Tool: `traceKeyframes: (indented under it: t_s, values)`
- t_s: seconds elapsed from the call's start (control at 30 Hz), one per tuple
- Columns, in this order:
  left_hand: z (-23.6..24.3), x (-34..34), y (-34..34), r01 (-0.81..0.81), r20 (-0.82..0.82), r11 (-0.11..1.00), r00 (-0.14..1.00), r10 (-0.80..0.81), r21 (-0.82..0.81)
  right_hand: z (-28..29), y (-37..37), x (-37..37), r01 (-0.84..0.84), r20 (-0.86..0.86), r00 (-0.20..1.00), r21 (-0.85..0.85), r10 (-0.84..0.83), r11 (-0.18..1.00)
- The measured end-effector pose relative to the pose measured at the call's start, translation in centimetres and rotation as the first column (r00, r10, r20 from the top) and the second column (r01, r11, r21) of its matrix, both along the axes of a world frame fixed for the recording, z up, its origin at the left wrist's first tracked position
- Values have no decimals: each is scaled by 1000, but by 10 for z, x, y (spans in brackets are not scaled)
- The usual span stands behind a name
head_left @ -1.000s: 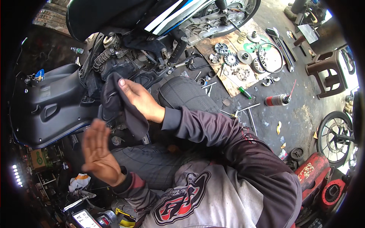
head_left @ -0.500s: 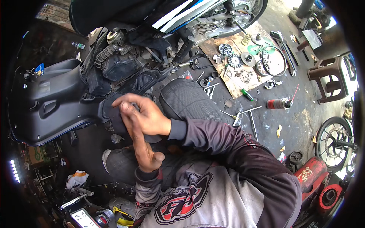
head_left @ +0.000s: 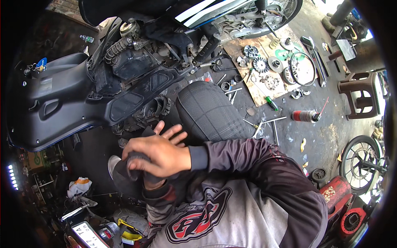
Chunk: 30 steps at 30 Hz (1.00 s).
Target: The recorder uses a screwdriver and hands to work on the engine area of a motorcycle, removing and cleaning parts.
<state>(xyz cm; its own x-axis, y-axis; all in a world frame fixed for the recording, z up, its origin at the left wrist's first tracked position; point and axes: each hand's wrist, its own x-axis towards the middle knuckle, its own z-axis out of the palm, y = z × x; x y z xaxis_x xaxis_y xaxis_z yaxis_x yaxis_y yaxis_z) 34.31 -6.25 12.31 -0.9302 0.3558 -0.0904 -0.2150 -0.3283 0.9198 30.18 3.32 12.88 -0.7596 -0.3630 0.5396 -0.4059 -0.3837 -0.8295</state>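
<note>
My right hand is closed on a dark rag, which it wraps over the back or wrist of my left hand. Most of the left hand is hidden behind the right one and the cloth. Its fingers show past the right hand, stretched and spread apart. Both hands are above my lap, beside my bent right knee in dark grid-patterned trousers. Just beyond them lies the black footboard of a partly stripped scooter.
Right of the scooter, a board bears clutch parts and a drive belt. Near it are a green-handled screwdriver, a T-shaped wrench and a spray can. A brown stool and a wheel stand farther right.
My hands were laid against each other, the rag mostly behind them. Now the right hand has come down toward the left wrist with the rag, and the left fingers fan out beyond it.
</note>
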Motion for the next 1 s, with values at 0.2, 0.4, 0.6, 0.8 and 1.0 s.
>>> traceKeyframes:
  t_s: [0.2,0.4,0.6,0.8,1.0]
  values:
    - [-24,33,-67,-117,-186,477,978,-99,-871,3,29,-19,152,385,918,-122,-94,981]
    - [15,20,-25,-361,233,870,927,294,336,-1,28,1,237,-456,890,452,-5,860]
    - [0,20,-28,-644,155,671,669,727,-368,-31,27,16,47,-424,884,499,196,865]
    - [50,22,-55,-558,6,810,823,568,-177,-33,53,3,-230,-94,955,364,282,902]
    - [40,6,-2,-51,-62,717,998,11,-695,-57,34,27,-235,-126,896,677,425,697]
